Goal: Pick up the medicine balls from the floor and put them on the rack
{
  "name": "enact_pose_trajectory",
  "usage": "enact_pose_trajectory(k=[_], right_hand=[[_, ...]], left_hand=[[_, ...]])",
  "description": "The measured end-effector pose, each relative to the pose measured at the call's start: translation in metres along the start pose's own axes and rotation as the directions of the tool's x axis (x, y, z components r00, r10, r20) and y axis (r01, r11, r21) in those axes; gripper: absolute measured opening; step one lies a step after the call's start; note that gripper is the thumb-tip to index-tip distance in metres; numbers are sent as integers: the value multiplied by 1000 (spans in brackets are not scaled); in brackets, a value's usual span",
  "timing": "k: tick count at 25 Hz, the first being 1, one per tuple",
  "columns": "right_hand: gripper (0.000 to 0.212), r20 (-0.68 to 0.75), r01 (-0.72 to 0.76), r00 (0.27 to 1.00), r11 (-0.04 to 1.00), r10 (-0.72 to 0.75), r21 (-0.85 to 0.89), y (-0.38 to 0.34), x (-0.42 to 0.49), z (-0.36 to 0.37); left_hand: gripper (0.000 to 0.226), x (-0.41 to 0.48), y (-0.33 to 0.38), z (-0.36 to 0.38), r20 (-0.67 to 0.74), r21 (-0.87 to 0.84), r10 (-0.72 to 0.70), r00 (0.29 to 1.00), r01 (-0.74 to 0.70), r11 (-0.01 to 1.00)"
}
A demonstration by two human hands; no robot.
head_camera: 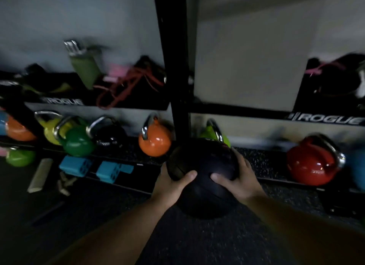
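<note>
A black medicine ball [201, 166] is held between both hands in front of the black rack [177, 71], just right of its upright post. My left hand [171, 187] grips the ball's left side with the thumb across its front. On the right side sits my right hand [239, 177], its thumb pressed on the ball. The ball is about level with the rack's lowest shelf [262, 162], which has a speckled rubber surface. Whether the ball rests on the floor is unclear.
Kettlebells line the lowest shelf: orange [155, 140], dark green [79, 142], black [108, 134], yellow [50, 129], red [312, 164]. A lime kettlebell [212, 133] stands right behind the ball. Blue blocks [76, 165] lie on the floor at left. Upper shelves hold bags, ropes and a green bottle [85, 67].
</note>
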State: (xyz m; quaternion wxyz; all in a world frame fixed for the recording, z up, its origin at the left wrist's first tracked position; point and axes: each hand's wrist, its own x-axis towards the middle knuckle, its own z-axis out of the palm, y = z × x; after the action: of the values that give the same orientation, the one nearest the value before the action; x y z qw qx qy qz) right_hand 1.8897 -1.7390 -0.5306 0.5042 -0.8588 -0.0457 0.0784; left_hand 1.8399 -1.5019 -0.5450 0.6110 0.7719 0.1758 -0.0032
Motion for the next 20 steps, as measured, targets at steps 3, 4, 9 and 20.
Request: enact_pose_trajectory(k=[3,4,9,20], right_hand=[[130,-96,146,985,989,-142,26,-107,-30,-11],[131,-118,182,977,983,-177,32,-136,-40,-12],[126,-202,371,909,929,-364,-2,-287,-101,-9],[135,-225,668,726,744,-649,8,-565,-78,-38]], left_hand=[[67,-28,84,-66,-11,-3,178,984,-178,984],[55,-39,106,-85,-18,-2,235,972,-235,972],[100,-110,200,-198,-134,-10,356,925,-361,933],[101,-123,430,-367,-310,129,652,692,-649,750]])
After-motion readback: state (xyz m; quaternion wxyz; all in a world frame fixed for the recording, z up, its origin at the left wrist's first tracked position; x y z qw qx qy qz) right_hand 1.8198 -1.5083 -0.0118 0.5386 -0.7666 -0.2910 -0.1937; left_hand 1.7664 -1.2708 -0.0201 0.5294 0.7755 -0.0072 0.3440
